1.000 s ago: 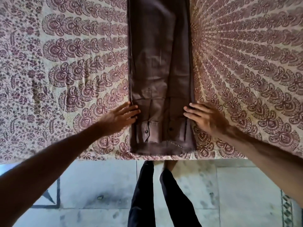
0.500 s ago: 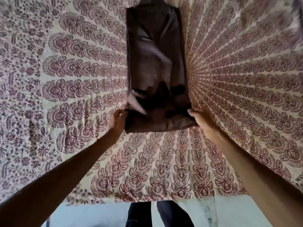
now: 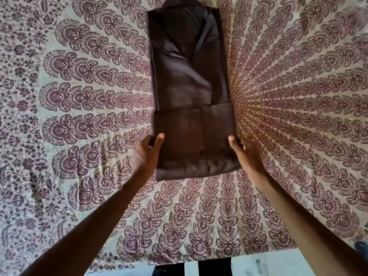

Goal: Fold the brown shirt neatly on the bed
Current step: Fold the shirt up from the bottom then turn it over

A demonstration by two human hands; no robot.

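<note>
On the bed (image 3: 199, 232), seen from the head camera looking down, a printed bedspread (image 3: 79, 100) covers the whole surface. It has a pale cream ground with maroon leaf-and-paisley motifs that fan out in curved rows from somewhere near the top middle. To the far left the pattern changes to a finer floral border. The cloth lies mostly flat, with slight rumpling at the lower left.

The brown shirt (image 3: 189, 86) lies in the upper middle of the bed as a long narrow rectangle, its collar (image 3: 179, 3) at the far end. The near end is doubled back over the body, giving a thicker lower panel with a straight cross edge. A dark button (image 3: 201, 151) shows on the placket of that panel.

The left hand (image 3: 146, 154) grips the left edge of the lower panel, thumb laid on top and fingers curled at the side. The right hand (image 3: 246, 154) holds the right edge the same way, thumb on the fabric; its other fingers are largely hidden.

Past the near edge of the bed a strip of pale stone floor (image 3: 258, 263) shows, with the person's dark trouser legs (image 3: 215, 267) standing on it.
</note>
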